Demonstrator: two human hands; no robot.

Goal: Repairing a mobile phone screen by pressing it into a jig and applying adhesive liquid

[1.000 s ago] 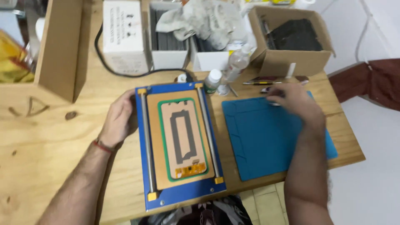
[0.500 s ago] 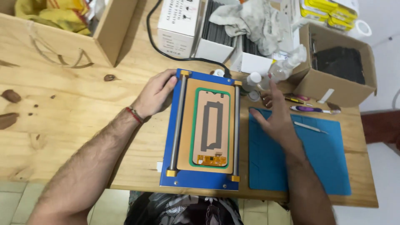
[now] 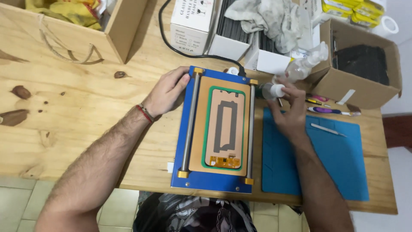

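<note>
A blue flat machine point(image 3: 185, 129) with two metal rails lies on the wooden table. On its tan pad rests a phone screen panel point(image 3: 225, 129) with a green border, face down. My left hand point(image 3: 167, 92) rests on the machine's upper left edge and holds nothing. My right hand point(image 3: 291, 112) is at the machine's upper right corner, fingers closed around a small dark bottle with a white cap point(image 3: 271, 91), which is tilted. A clear plastic bottle point(image 3: 305, 63) stands just behind it.
A blue work mat point(image 3: 330, 163) lies right of the machine, with a metal pry tool point(image 3: 328, 129) and a purple-handled tool point(image 3: 330, 111) near it. Cardboard box point(image 3: 326, 79), white boxes point(image 3: 191, 19), a rag point(image 3: 270, 17), a black cable point(image 3: 171, 45) and a wooden crate point(image 3: 124, 25) line the back.
My right hand has moved from the mat's far edge to the machine's corner and closed on the small bottle. My left hand stays on the machine's left edge.
</note>
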